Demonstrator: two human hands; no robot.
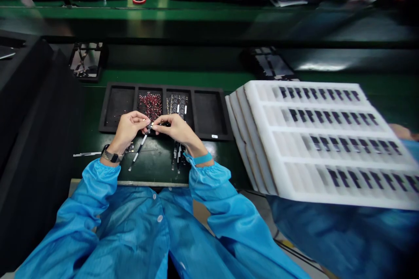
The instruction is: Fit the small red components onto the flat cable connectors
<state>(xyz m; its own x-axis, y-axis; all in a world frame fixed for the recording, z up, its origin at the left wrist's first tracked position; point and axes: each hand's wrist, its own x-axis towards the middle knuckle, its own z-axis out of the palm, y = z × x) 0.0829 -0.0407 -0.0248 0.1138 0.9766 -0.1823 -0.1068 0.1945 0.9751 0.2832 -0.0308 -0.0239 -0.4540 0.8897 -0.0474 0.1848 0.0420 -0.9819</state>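
Observation:
My left hand point(130, 127) and my right hand point(175, 130) meet over the front edge of a black compartment tray point(209, 134). Their fingertips pinch a small circuit piece, from which a thin black-and-white flex strip point(140, 150) hangs down to the left. Behind my fingers, one tray compartment holds many small red parts point(150, 103). The compartment to its right holds small boards with strips point(176, 105). More dark strips point(176, 159) hang over the tray's front, below my right hand. A few small parts point(131, 148) lie beside my left wrist.
White foam trays point(278, 161) with rows of black parts are stacked at right, a person's hand point(401, 131) at their far side. Dark panels point(42, 139) stand at left. Two black boxes point(87, 61) point(270, 64) sit behind. A pale strip point(87, 154) lies left.

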